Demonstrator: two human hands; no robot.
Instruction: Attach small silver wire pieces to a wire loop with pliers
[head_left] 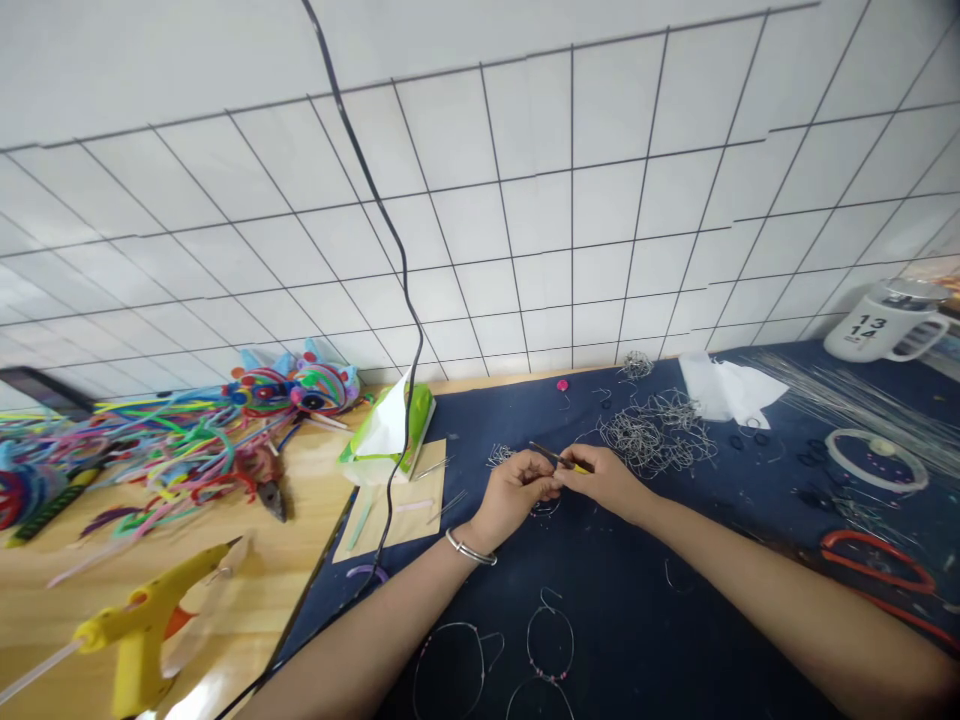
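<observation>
My left hand point(520, 490), with a silver bangle at the wrist, is closed in a pinch at the middle of the dark blue cloth. A thin wire loop point(546, 509) shows just under its fingertips. My right hand point(606, 482) meets it from the right, its fingers wrapped round small pliers point(581, 467) with a yellow part and a dark tip pointing left. The fingers hide most of the pliers and the wire end. Nearer to me lie bent wire shapes point(551, 640), one carrying small pink beads.
Behind my right hand lies a tangled heap of wire pieces point(656, 435). Long straight wires point(847, 395), a white mug point(870, 325) and red-handled scissors point(877, 560) are on the right. Leftward are a tissue pack point(386, 440), a black cable point(405, 270) and a yellow glue gun point(139, 630).
</observation>
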